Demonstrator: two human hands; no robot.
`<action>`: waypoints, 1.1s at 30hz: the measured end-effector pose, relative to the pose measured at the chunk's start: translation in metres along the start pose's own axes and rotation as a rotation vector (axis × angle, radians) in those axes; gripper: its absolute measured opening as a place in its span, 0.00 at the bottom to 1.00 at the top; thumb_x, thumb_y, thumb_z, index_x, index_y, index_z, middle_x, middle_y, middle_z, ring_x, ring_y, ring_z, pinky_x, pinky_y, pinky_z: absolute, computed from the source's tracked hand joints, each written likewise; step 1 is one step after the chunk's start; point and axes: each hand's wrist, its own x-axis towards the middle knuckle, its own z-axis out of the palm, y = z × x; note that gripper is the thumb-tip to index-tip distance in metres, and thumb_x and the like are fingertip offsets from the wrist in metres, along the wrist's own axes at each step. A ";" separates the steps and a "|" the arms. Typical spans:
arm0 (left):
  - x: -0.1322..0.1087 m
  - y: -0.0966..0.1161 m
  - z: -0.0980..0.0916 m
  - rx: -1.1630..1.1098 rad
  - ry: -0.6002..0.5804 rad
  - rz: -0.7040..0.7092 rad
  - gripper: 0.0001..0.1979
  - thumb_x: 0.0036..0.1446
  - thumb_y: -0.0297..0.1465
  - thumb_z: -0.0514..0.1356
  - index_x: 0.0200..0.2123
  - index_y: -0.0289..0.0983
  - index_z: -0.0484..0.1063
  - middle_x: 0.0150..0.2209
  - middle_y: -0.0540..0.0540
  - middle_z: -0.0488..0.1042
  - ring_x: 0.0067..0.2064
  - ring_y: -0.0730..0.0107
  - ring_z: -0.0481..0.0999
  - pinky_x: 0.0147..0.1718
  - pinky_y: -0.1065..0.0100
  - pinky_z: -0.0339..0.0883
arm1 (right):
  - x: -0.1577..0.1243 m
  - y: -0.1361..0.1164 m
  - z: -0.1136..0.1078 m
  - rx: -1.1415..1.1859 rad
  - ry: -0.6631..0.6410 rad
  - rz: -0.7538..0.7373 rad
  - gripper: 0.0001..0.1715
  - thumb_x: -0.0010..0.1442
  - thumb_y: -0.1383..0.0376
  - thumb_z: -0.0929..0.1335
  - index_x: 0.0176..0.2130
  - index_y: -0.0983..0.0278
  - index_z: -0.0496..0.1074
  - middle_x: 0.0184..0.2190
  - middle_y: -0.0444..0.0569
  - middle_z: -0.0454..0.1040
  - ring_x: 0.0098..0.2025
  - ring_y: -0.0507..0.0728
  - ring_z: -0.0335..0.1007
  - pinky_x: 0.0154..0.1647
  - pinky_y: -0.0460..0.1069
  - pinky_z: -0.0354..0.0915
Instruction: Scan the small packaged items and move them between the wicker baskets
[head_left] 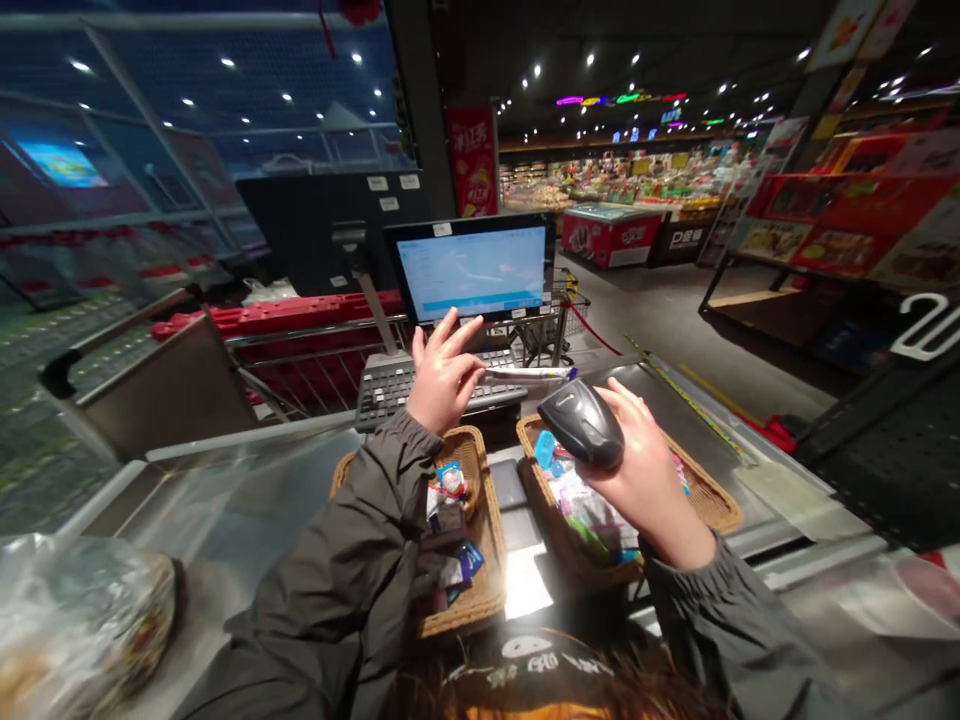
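My right hand (pixel 637 470) is wrapped round a black handheld barcode scanner (pixel 589 425), above the right wicker basket. Between the thumb and a finger of my left hand (pixel 446 378), a slim whitish stick-shaped item (pixel 529 376) with a purple end is pinched. Its far end points at the scanner's head; whether it is a packet or a pen I cannot tell. Behind my left hand lies a black keyboard (pixel 386 395), with a lit screen (pixel 476 270) above it. Small packets (pixel 454 485) lie in the left wicker basket (pixel 491 530), partly hidden by my sleeve.
Small colourful goods fill the right wicker basket (pixel 716 505). A clear plastic bag (pixel 67 600) rests on the metal counter (pixel 225 520) at left. A dark monitor back (pixel 300 235) and a metal cart (pixel 300 360) stand behind. Red shelving (pixel 840 220) is at right.
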 end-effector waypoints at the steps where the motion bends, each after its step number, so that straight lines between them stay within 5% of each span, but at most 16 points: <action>1: -0.004 -0.002 -0.006 0.011 0.021 -0.021 0.12 0.64 0.32 0.54 0.31 0.39 0.75 0.65 0.44 0.64 0.72 0.50 0.50 0.66 0.34 0.35 | 0.004 -0.007 0.002 -0.004 -0.022 -0.014 0.29 0.49 0.65 0.70 0.52 0.61 0.68 0.57 0.59 0.68 0.68 0.75 0.52 0.65 0.75 0.53; 15: -0.051 -0.033 -0.056 0.071 0.093 -0.201 0.11 0.63 0.31 0.53 0.31 0.39 0.74 0.66 0.46 0.63 0.71 0.52 0.51 0.65 0.33 0.38 | 0.033 -0.077 0.032 0.102 -0.133 -0.179 0.28 0.48 0.67 0.69 0.51 0.63 0.71 0.58 0.61 0.69 0.69 0.76 0.50 0.65 0.77 0.49; 33: -0.074 -0.051 -0.069 0.065 0.074 -0.250 0.11 0.62 0.31 0.53 0.31 0.39 0.73 0.66 0.45 0.64 0.71 0.52 0.52 0.65 0.34 0.39 | 0.030 -0.089 0.044 0.097 -0.174 -0.172 0.28 0.51 0.66 0.69 0.52 0.63 0.71 0.58 0.60 0.70 0.68 0.75 0.52 0.65 0.77 0.48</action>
